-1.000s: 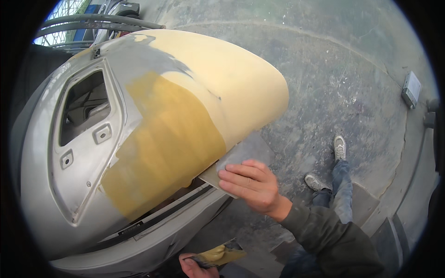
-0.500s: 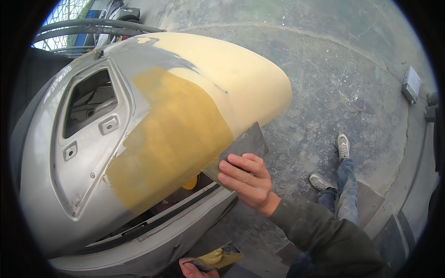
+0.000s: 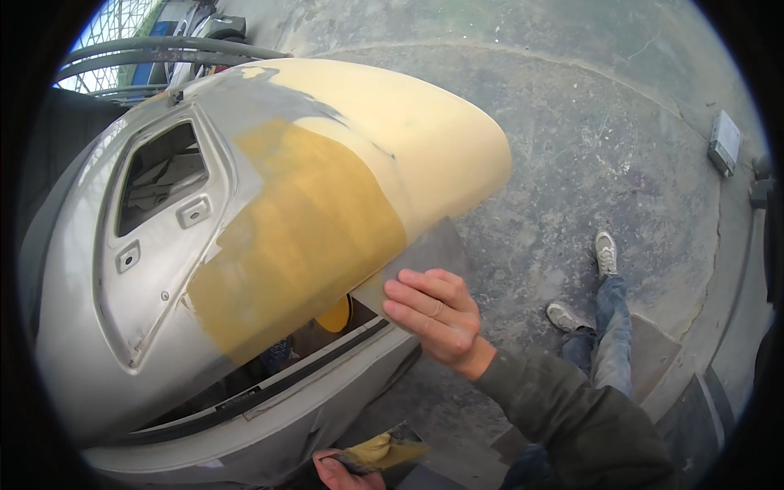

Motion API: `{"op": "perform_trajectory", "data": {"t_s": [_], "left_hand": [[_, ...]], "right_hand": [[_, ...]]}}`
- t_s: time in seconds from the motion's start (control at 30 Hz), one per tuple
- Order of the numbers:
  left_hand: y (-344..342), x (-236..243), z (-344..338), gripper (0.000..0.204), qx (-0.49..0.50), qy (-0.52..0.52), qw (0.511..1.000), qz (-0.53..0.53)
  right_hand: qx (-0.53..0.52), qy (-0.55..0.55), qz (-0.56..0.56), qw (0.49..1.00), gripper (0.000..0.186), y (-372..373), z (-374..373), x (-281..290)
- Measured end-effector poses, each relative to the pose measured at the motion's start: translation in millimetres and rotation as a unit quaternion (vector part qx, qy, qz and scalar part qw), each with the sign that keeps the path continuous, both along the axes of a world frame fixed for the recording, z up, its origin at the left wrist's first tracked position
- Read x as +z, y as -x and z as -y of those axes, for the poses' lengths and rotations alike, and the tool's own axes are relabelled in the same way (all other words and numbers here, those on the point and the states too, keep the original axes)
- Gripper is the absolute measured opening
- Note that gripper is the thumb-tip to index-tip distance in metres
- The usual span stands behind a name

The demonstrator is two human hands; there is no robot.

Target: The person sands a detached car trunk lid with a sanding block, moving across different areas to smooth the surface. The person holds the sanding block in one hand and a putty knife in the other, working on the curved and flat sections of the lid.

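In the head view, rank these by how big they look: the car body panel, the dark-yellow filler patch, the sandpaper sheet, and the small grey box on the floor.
1. car body panel
2. dark-yellow filler patch
3. sandpaper sheet, partly covered by the right hand
4. small grey box; it lies farther from the camera, so its true size is unsure.

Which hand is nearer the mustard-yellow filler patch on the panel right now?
Right. The right hand holds a grey sanding sheet at the filler patch's lower right edge. The left hand is low by the frame's bottom, holding a yellowish pad.
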State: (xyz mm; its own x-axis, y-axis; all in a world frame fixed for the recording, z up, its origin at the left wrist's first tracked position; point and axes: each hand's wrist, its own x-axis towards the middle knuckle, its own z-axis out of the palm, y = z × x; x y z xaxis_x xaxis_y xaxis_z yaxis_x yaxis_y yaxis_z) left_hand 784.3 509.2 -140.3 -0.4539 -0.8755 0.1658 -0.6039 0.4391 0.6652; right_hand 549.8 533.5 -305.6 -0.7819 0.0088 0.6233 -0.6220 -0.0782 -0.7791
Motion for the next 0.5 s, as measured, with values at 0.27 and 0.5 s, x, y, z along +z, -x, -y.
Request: {"op": "perform_trajectory", "data": {"t_s": [0.27, 0.5], "left_hand": [[-1, -3, -4, 0.046, -0.003, -0.009, 1.000, -0.011], [10, 0, -2, 0.048, -0.017, 0.003, 1.000, 0.016]], "right_hand": [[-0.017, -0.017, 0.013, 1.000, 0.025, 20, -20, -3], [0.038, -0.029, 0.051, 0.998, 0.027, 26, -43, -11]]}}
